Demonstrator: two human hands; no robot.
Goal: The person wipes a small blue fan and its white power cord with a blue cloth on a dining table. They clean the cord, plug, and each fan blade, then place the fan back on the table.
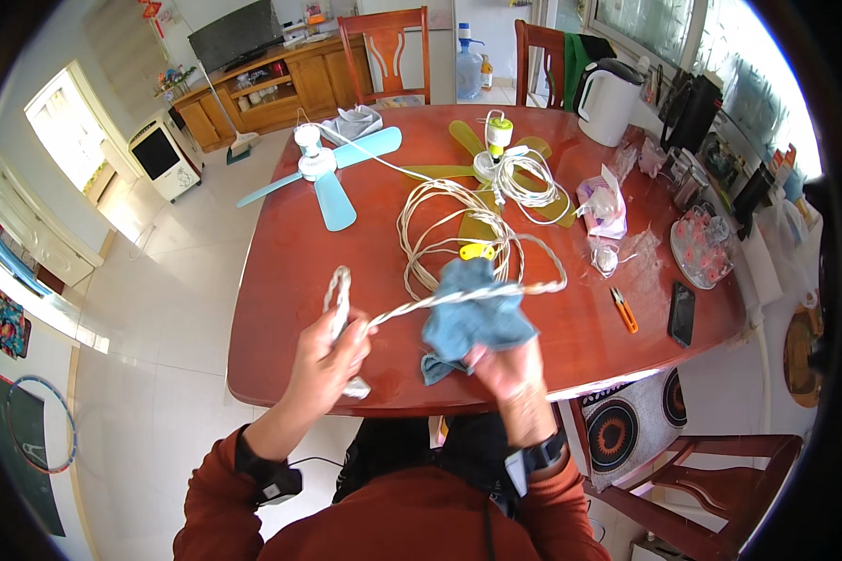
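My left hand [331,354] grips a twisted white cord [403,307]. A short loop of it stands up above the fist, and a whitish end piece [356,388] hangs below. In my right hand [511,368] is a crumpled blue-grey cloth [473,315], blurred. The cord runs taut across the cloth's upper side, then bends back towards a large loose coil of white cord [428,210]. Beyond lie a light-blue ceiling fan [318,165] with a white motor and a yellow-green fan [488,167], partly under coiled cable [530,186].
Orange-handled thread snips [624,311] and a black phone [682,314] lie to the right on the red wooden table [281,294]. Near them are a tissue pack [603,207], a small cord bundle [604,259], a tray of glasses [702,245] and a white kettle [607,102]. A chair [716,470] stands close at right.
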